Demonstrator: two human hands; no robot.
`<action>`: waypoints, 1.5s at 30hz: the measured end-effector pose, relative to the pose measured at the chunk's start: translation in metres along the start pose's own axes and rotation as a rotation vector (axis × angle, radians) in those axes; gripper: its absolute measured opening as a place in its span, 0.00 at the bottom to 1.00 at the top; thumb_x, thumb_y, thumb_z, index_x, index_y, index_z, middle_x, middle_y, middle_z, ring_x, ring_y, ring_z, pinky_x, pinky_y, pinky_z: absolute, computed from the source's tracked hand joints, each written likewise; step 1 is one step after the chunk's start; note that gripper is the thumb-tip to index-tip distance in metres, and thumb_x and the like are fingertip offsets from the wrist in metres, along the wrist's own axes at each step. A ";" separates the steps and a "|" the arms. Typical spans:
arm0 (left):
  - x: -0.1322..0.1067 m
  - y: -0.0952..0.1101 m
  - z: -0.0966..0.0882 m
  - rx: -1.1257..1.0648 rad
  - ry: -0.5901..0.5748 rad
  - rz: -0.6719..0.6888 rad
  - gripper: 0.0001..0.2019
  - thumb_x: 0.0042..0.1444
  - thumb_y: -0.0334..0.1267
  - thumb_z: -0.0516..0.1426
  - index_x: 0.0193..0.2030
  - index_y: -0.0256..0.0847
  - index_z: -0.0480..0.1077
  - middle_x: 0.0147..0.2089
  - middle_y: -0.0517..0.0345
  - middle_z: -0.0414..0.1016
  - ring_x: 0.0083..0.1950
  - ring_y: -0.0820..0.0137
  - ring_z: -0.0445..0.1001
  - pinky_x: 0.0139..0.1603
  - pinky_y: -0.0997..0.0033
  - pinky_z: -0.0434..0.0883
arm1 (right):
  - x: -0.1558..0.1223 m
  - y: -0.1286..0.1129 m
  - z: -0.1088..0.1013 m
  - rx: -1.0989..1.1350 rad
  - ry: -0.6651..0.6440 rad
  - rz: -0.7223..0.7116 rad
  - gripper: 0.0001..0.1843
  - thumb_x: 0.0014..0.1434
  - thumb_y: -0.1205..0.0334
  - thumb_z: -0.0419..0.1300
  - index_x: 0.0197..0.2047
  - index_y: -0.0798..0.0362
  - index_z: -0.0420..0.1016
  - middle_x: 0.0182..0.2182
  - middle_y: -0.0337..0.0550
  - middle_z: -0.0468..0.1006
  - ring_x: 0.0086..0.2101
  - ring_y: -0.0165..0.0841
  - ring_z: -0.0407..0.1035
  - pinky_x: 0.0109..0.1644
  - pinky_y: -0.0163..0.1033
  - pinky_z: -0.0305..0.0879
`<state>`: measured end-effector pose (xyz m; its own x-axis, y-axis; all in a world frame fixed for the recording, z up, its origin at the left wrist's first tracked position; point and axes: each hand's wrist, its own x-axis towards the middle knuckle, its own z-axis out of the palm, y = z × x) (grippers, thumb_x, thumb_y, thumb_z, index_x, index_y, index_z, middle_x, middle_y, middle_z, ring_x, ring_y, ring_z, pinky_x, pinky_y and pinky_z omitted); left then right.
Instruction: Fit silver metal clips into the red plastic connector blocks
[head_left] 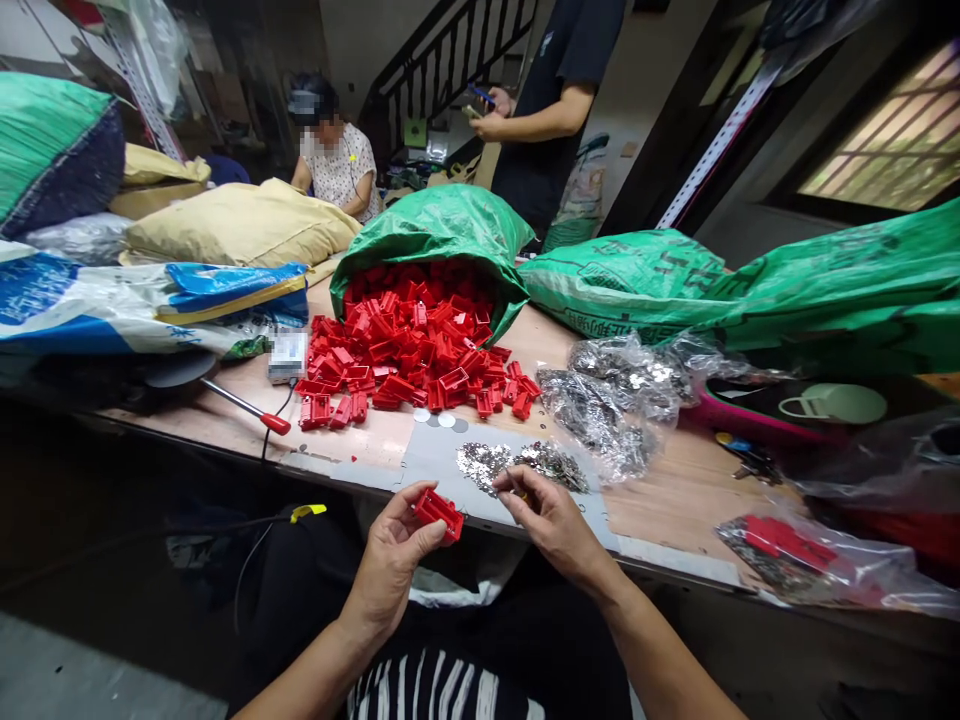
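Observation:
My left hand point(394, 555) is closed around the edge of a small red plastic housing point(441, 515), with its hollow side turned up. My right hand point(551, 520) is closed with fingertips pinched, beside the near edge of a pile of small shiny metal pieces point(484, 462). Something thin and dark shows between those fingers, but its kind is unclear. A second pile of metal pieces point(555, 465) lies just right of the first. Both piles rest on a grey sheet point(431, 460) at the table's front edge.
A green sack point(450, 220) spills a heap of red housings point(412, 350) onto the table point(690, 500). Clear bags of metal parts point(600, 420) lie right. A red-tipped lever point(247, 405) juts out left. Two people are at the back, one seated point(349, 165), one standing point(555, 100).

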<state>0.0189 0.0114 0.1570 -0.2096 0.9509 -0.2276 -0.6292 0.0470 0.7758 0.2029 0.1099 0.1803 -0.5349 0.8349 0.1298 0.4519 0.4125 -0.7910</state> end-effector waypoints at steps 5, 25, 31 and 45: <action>0.000 0.005 0.004 -0.033 -0.038 -0.035 0.24 0.47 0.33 0.65 0.53 0.42 0.71 0.41 0.55 0.78 0.41 0.70 0.74 0.42 0.72 0.72 | -0.005 -0.027 0.014 0.008 -0.047 -0.137 0.05 0.61 0.65 0.55 0.41 0.50 0.69 0.31 0.40 0.73 0.29 0.30 0.65 0.35 0.35 0.62; 0.002 0.009 0.007 -0.045 -0.163 -0.114 0.23 0.47 0.30 0.64 0.52 0.39 0.72 0.39 0.53 0.79 0.43 0.66 0.75 0.48 0.70 0.66 | -0.013 -0.012 0.021 0.279 -0.217 -0.060 0.09 0.55 0.60 0.65 0.39 0.52 0.71 0.31 0.37 0.72 0.30 0.29 0.66 0.33 0.33 0.63; 0.013 -0.001 -0.005 0.142 -0.162 0.048 0.19 0.48 0.31 0.64 0.47 0.43 0.68 0.48 0.53 0.76 0.44 0.67 0.75 0.47 0.68 0.68 | -0.009 -0.001 0.024 0.122 -0.088 -0.106 0.15 0.66 0.59 0.49 0.53 0.50 0.69 0.38 0.44 0.71 0.37 0.32 0.67 0.42 0.38 0.66; 0.068 0.005 -0.033 1.024 -0.237 0.376 0.19 0.48 0.30 0.62 0.48 0.46 0.72 0.42 0.60 0.79 0.42 0.68 0.75 0.46 0.70 0.68 | 0.019 0.018 0.047 -0.196 -0.039 -0.206 0.08 0.61 0.67 0.55 0.41 0.50 0.75 0.36 0.43 0.78 0.38 0.33 0.72 0.44 0.39 0.68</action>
<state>-0.0229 0.0658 0.1260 -0.0397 0.9868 0.1571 0.3808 -0.1304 0.9154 0.1668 0.1162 0.1404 -0.6548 0.7134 0.2495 0.4586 0.6375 -0.6191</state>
